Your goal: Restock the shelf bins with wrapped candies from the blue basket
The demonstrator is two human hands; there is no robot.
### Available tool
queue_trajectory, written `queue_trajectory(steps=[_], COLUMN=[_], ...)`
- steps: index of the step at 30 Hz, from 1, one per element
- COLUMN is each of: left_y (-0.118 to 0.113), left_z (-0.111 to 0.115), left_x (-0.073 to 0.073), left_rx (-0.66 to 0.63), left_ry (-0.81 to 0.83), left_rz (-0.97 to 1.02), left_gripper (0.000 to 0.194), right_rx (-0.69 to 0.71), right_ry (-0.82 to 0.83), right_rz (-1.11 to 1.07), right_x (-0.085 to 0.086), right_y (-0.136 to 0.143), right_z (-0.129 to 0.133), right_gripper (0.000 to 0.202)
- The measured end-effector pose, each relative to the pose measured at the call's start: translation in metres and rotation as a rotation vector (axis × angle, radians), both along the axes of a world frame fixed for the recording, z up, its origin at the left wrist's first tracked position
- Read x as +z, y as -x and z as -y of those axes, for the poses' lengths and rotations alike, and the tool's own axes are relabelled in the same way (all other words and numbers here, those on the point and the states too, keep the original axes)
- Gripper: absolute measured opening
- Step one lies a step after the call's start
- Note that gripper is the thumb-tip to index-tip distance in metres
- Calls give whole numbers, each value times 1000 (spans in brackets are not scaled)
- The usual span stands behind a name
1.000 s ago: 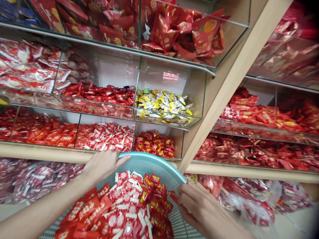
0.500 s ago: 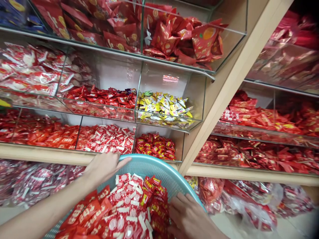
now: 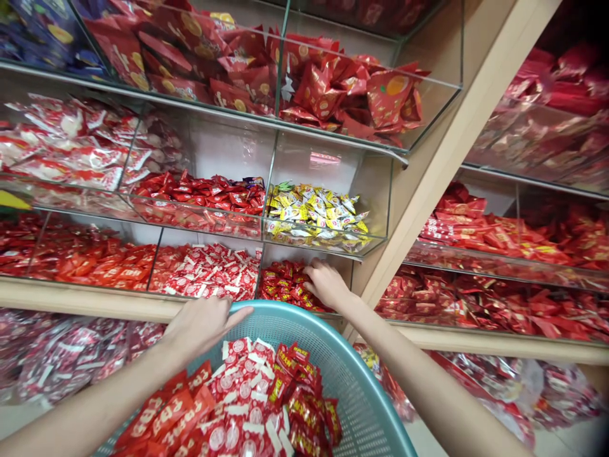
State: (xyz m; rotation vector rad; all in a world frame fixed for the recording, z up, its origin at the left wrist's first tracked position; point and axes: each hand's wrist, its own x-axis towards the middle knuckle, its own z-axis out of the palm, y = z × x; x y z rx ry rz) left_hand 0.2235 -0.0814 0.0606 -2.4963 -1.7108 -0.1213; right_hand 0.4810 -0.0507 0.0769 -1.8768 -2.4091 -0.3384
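Observation:
My left hand (image 3: 202, 324) grips the far rim of a teal plastic basket (image 3: 342, 349), fingers curled over its edge. Inside the basket lie orange-red packets (image 3: 178, 409), red-and-white wrapped candies (image 3: 247, 387) and dark red candies with yellow lettering (image 3: 304, 400). Reaching past the basket, my right hand (image 3: 326, 284) is in the lowest right shelf bin, its fingers slightly apart and touching the red candies with yellow print (image 3: 280, 282) there. No candy shows in its grasp, though the fingertips are partly hidden.
Glass-fronted bins rise above: yellow-and-white candies (image 3: 316, 212), small red candies (image 3: 204, 193) and large red packets (image 3: 328, 89). A slanting wooden upright (image 3: 428, 184) divides the shelves. Plastic bags of candy (image 3: 71, 362) lie under the wooden ledge (image 3: 90, 303).
My right hand has moved from the basket's right side up and forward into the lower right bin. My left hand stays on the rim, and the view has shifted slightly.

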Motion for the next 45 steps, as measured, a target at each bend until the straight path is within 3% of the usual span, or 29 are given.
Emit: queue_trajectory(steps=[9, 26, 30, 35, 38, 40, 45], left_y=[2, 4, 4, 4, 4, 3, 3], left_z=[0, -1, -1, -1, -1, -1, 1], left_x=[1, -3, -2, -2, -2, -3, -2], left_rx=[-1, 3, -4, -12, 1, 5, -2], left_ry=[9, -9, -8, 1, 11, 5, -17], left_rz=[-11, 14, 5, 26, 45, 48, 8], left_gripper=[73, 74, 75, 76, 78, 78, 76], right_rx=[-159, -136, -67, 156, 248, 239, 164], right_ry=[186, 191, 108, 62, 136, 195, 263], right_rz=[-26, -209, -296, -495, -520, -491, -409], right_x=[-1, -9, -1, 5, -6, -18, -40], right_y=[4, -4, -11, -18, -17, -14, -2], right_z=[-37, -18, 7, 79, 126, 146, 159], right_gripper=[30, 27, 25, 18, 23, 29, 23])
